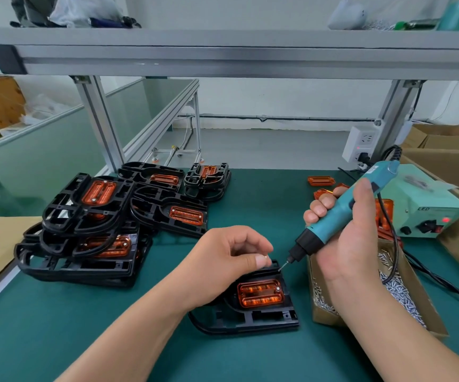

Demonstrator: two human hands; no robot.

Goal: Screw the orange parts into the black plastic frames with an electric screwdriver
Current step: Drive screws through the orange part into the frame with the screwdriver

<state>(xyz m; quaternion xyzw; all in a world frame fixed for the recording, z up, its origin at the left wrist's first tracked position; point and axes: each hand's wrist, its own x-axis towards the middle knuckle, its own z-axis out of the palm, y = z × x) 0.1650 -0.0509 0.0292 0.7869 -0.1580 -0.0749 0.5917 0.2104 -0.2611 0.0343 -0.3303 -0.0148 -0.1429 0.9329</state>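
Observation:
A black plastic frame [266, 318] lies on the green mat in front of me, with an orange part [260, 293] seated in it. My left hand [222, 260] hovers over the frame's far left side, thumb and forefinger pinching a small screw [266, 256]. My right hand [344, 235] grips the teal electric screwdriver [341, 210], tilted so its bit [283, 266] points down-left at the frame's far edge, just right of the screw.
A pile of black frames with orange parts [98, 224] fills the left of the mat. A cardboard box of screws [396, 288] sits right of the frame. Loose orange parts [321, 181] and a teal power unit [426, 208] lie far right. The screwdriver's cable [443, 282] trails across the box.

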